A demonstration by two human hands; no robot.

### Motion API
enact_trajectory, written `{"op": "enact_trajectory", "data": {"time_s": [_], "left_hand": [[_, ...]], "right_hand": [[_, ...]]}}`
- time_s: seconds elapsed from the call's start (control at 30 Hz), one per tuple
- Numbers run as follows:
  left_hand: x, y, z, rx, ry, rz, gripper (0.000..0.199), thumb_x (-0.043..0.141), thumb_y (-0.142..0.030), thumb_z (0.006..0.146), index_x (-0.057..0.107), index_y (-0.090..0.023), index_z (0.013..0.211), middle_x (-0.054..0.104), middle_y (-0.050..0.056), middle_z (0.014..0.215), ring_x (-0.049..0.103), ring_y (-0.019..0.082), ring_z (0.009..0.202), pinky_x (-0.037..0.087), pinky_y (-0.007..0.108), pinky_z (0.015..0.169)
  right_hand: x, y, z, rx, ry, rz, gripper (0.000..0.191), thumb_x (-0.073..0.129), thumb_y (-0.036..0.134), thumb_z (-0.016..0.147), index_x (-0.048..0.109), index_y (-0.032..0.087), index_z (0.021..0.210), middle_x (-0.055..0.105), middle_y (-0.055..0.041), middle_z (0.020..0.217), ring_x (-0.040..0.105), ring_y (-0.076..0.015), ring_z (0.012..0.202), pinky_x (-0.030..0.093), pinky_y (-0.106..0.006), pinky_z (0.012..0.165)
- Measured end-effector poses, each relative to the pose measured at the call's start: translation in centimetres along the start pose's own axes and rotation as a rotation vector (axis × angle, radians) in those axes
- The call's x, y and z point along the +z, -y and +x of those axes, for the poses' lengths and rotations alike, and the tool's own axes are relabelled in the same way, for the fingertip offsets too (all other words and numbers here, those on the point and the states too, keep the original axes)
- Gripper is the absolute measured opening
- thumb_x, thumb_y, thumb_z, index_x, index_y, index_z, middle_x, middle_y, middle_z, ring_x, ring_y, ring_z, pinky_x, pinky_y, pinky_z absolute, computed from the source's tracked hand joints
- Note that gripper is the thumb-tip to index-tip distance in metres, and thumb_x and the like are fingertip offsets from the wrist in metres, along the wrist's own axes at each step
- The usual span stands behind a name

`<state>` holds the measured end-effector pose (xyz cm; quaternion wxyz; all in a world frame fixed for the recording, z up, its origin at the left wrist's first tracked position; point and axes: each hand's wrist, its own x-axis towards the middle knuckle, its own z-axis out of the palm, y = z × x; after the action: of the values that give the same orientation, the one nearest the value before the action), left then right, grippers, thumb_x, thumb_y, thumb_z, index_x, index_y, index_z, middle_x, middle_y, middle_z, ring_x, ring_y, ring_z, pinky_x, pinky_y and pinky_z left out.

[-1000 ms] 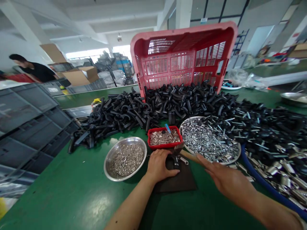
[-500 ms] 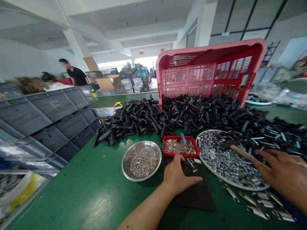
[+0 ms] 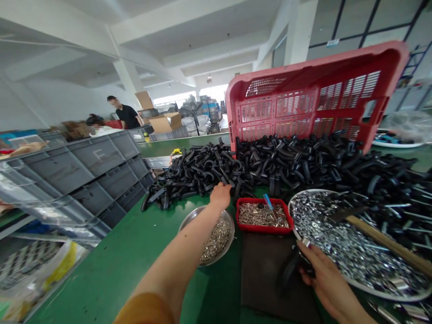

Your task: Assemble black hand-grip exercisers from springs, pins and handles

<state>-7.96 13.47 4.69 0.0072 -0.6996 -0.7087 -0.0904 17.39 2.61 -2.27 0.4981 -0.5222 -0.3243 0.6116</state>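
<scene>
My left hand (image 3: 221,196) reaches over the steel bowl (image 3: 182,225) to the front edge of a heap of black plastic parts (image 3: 199,168). Its fingers point away and are partly hidden, so any grip there is unclear. My right hand (image 3: 322,274) is closed on a black plastic handle (image 3: 290,272), blurred by motion, above the dark mat (image 3: 263,274). A shiny metal piece (image 3: 305,242) shows at its fingertips. Small metal pins fill the red tray (image 3: 240,220) behind the mat. On the right, a hammer (image 3: 378,234) lies across a round tray (image 3: 364,287) of small metal parts.
A red plastic crate (image 3: 320,67) is tipped on its side behind the heap. Grey stacked crates (image 3: 84,166) stand to the left. Several metal cylinders (image 3: 384,311) lie at the lower right. Two people are in the left background near cardboard boxes (image 3: 165,122).
My left hand has moved from the mat to the heap. My right hand has left the hammer on the tray and now holds the black handle over the mat. The view has shifted.
</scene>
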Motion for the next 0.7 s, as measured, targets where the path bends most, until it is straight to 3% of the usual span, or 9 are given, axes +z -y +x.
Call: {"op": "enact_trajectory", "data": {"time_s": [0.1, 0.23, 0.33, 0.4, 0.57, 0.63, 0.7], "left_hand": [[0.9, 2.4, 3.7, 0.076, 0.076, 0.067, 0.035, 0.039, -0.014, 0.083, 0.054, -0.030, 0.111, 0.055, 0.006, 0.102, 0.055, 0.019, 0.094, 0.042, 0.030, 0.079], [1.9, 2.5, 5.1, 0.199, 0.089, 0.148, 0.030, 0.039, -0.013, 0.084, 0.057, -0.027, 0.104, 0.053, 0.007, 0.108, 0.048, 0.021, 0.105, 0.038, 0.034, 0.087], [1.4, 3.1, 4.3, 0.278, 0.103, 0.186, 0.021, 0.054, -0.017, 0.078, 0.057, -0.024, 0.097, 0.051, 0.006, 0.116, 0.040, 0.023, 0.115, 0.031, 0.036, 0.095], [0.3, 4.3, 3.3, 0.294, 0.112, 0.203, 0.026, 0.062, -0.019, 0.072, 0.055, -0.022, 0.096, 0.052, 0.007, 0.115, 0.041, 0.023, 0.115, 0.028, 0.036, 0.097], [-3.9, 7.0, 0.6, 0.192, 0.067, 0.211, 0.034, 0.055, -0.031, 0.078, 0.046, -0.016, 0.107, 0.062, 0.008, 0.088, 0.058, 0.023, 0.085, 0.042, 0.034, 0.077], [-5.0, 6.0, -0.9, 0.148, 0.001, 0.074, 0.043, 0.055, -0.035, 0.077, 0.042, -0.016, 0.114, 0.062, 0.006, 0.085, 0.059, 0.021, 0.080, 0.043, 0.031, 0.072], [-5.1, 3.4, -3.1, 0.153, 0.002, -0.299, 0.050, 0.058, -0.039, 0.073, 0.044, -0.017, 0.115, 0.061, 0.003, 0.083, 0.058, 0.017, 0.074, 0.044, 0.028, 0.068]], "right_hand": [[0.1, -0.2, -0.2, 0.013, 0.018, 0.009, 0.027, 0.065, 0.043, 0.066, 0.054, 0.024, 0.083, 0.052, 0.0049, 0.066, 0.046, -0.0085, 0.048, 0.032, -0.017, 0.033], [0.1, -0.3, -0.1, -0.004, 0.041, 0.012, 0.033, 0.066, 0.045, 0.065, 0.053, 0.021, 0.083, 0.050, 0.0056, 0.062, 0.046, -0.0069, 0.047, 0.031, -0.016, 0.032], [0.1, -0.2, -0.1, -0.017, 0.043, -0.001, 0.038, 0.066, 0.049, 0.064, 0.052, 0.020, 0.084, 0.050, 0.0054, 0.062, 0.046, -0.0069, 0.047, 0.031, -0.016, 0.032], [0.0, -0.1, -0.2, -0.017, 0.062, -0.015, 0.039, 0.065, 0.050, 0.065, 0.051, 0.019, 0.084, 0.050, 0.0055, 0.061, 0.047, -0.0071, 0.047, 0.033, -0.016, 0.033], [-0.1, 0.3, -0.2, -0.040, 0.119, -0.074, 0.038, 0.062, 0.050, 0.067, 0.050, 0.020, 0.087, 0.055, 0.0036, 0.066, 0.053, -0.0105, 0.054, 0.043, -0.021, 0.043], [0.0, 0.8, -0.3, -0.147, 0.141, -0.105, 0.035, 0.062, 0.049, 0.067, 0.051, 0.020, 0.084, 0.055, 0.0024, 0.066, 0.053, -0.0124, 0.058, 0.046, -0.023, 0.048], [0.4, 1.6, -0.5, -0.301, 0.140, -0.145, 0.031, 0.062, 0.046, 0.068, 0.052, 0.019, 0.080, 0.055, 0.0014, 0.066, 0.053, -0.0131, 0.061, 0.047, -0.025, 0.053]]}}
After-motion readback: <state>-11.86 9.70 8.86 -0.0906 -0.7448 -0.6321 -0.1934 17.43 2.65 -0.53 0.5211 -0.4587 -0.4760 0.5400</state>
